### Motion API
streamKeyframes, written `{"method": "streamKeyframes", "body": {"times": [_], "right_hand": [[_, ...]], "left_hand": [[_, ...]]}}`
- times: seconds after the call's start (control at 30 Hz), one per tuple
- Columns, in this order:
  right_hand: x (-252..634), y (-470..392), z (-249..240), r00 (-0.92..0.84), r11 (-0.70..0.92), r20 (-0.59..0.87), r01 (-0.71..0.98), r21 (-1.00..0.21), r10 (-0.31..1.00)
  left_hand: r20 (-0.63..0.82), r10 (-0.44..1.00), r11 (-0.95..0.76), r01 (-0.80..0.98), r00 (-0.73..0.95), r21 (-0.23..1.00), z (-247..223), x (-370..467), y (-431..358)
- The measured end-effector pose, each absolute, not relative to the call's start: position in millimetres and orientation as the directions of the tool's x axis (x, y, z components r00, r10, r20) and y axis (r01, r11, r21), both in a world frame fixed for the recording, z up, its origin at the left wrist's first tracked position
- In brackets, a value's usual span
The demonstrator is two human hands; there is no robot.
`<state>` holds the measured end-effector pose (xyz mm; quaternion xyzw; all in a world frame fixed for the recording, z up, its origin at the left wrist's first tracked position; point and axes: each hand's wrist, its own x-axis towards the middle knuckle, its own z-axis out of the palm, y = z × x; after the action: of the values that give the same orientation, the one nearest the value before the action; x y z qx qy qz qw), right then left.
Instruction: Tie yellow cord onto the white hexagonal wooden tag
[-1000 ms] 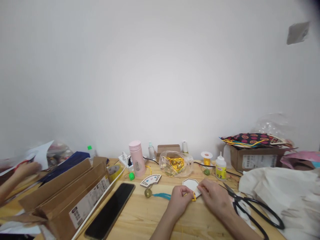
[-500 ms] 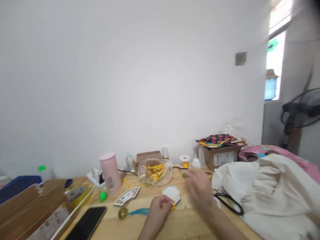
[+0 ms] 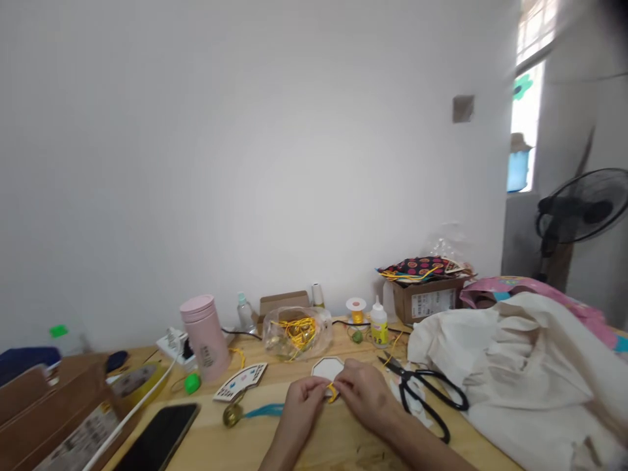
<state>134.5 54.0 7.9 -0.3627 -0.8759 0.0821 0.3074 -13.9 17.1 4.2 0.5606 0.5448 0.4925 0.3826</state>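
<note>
My left hand [image 3: 300, 400] and my right hand [image 3: 364, 392] meet over a white octagonal piece [image 3: 328, 367] on the wooden table [image 3: 275, 445]. Both pinch a short yellow cord [image 3: 333, 392] at that piece's near edge. A teal tassel [image 3: 262, 410] with a gold bell [image 3: 229, 415] lies just left of my left hand. Black scissors [image 3: 420, 391] lie right of my right hand. A fan-shaped painted piece [image 3: 240, 381] rests farther left.
Behind stand a pink flask [image 3: 205, 338], a clear bag of yellow cord [image 3: 296, 331], a gold thread spool [image 3: 356, 309] and a glue bottle [image 3: 378, 324]. White cloth [image 3: 520, 366] fills the right; a phone [image 3: 157, 437] and cardboard boxes [image 3: 53, 409] lie left. A fan [image 3: 579, 212] stands far right.
The view swung right. My right hand let go, reached toward the back of the table, then came back to the yellow cord beside my left hand.
</note>
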Motion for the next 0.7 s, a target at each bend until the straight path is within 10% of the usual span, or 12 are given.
{"method": "streamKeyframes", "body": {"times": [0.7], "right_hand": [[133.1,49.7,11.0,-0.514,0.707,0.49,0.569,-0.42,0.704]], "left_hand": [[0.068,0.977,-0.029,0.189,-0.201,0.982,-1.8,-8.1,12.8]]}}
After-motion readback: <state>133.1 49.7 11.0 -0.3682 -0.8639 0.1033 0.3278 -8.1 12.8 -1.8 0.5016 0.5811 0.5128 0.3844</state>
